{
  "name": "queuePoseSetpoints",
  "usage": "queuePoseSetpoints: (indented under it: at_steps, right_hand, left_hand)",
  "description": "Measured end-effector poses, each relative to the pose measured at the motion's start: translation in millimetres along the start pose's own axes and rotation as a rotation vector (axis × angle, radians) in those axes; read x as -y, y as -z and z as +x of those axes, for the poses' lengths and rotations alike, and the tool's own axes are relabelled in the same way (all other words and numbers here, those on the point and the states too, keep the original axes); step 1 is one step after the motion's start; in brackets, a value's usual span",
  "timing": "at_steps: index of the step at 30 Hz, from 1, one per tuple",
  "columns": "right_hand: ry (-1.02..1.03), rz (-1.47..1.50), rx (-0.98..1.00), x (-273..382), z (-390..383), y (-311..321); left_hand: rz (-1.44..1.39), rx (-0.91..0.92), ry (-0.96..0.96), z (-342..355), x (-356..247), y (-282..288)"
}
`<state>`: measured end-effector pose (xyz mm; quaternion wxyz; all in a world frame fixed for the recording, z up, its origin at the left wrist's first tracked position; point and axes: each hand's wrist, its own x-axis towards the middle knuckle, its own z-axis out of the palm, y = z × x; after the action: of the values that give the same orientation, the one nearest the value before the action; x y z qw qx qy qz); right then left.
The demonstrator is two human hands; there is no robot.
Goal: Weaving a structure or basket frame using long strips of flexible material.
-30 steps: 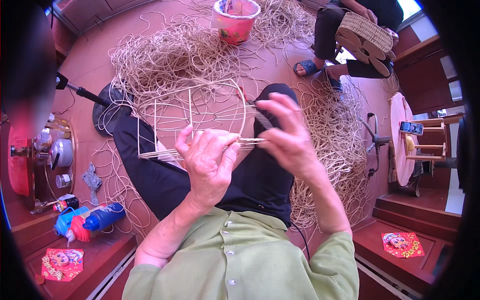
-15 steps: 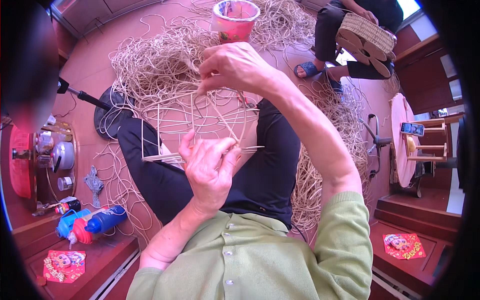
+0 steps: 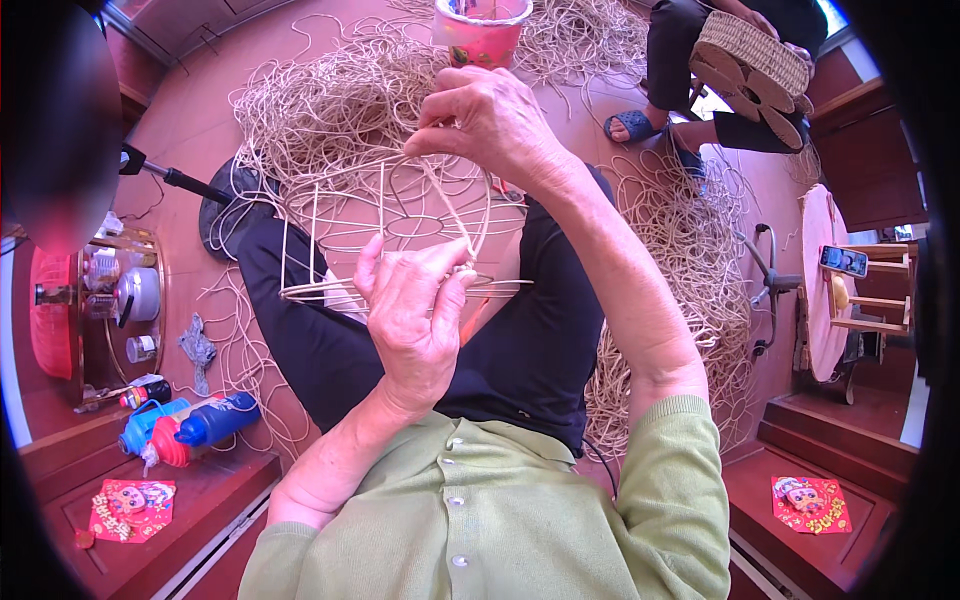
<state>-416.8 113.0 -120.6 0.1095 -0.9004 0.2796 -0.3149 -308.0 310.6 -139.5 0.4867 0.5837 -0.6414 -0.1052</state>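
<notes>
A pale basket frame (image 3: pixel 382 210) of thin rods, with a looped flower-like pattern inside, rests across my lap between my knees. My left hand (image 3: pixel 410 315) pinches the frame's near rim, thumb and forefinger pressed together where a cord meets it. Beyond it, my right hand (image 3: pixel 488 118) is raised over the far side, thumb and fingertips closed on the beige cord (image 3: pixel 448 203). The cord slants from near those fingertips down to my left fingertips. The exact grip of my left fingers is partly hidden.
Tangled beige cord (image 3: pixel 330 105) covers the floor ahead, with another heap (image 3: pixel 665 330) at right. A pink bucket (image 3: pixel 482 38) stands at the back. Far right, a person holds a woven basket (image 3: pixel 750 62). Bottles (image 3: pixel 215 420) lie at left; a black stand base (image 3: pixel 225 200) is beyond my left knee.
My right hand has moved a little right and away from me, drawing the cord along. My left hand stays at the frame's near rim. The whole view has shifted slightly.
</notes>
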Motion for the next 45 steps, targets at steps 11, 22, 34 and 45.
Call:
queuePoseSetpoints:
  at_steps: [11,22,34,45]
  right_hand:
    - [-0.262,0.346,-0.304,75,-119,-7]
    - [-0.142,-0.082,-0.113,101,-169,20]
    - [-0.128,0.484,0.265,54,-87,-29]
    - [-0.079,-0.045,0.154,74,-170,43]
  left_hand:
    - [0.107,0.166,0.039,3,-8,8]
    - [-0.040,-0.002,0.069,-5,-9,9]
    - [0.008,0.022,-0.048,-16,0,10]
    - [0.038,0.046,-0.003,-10,-5,14]
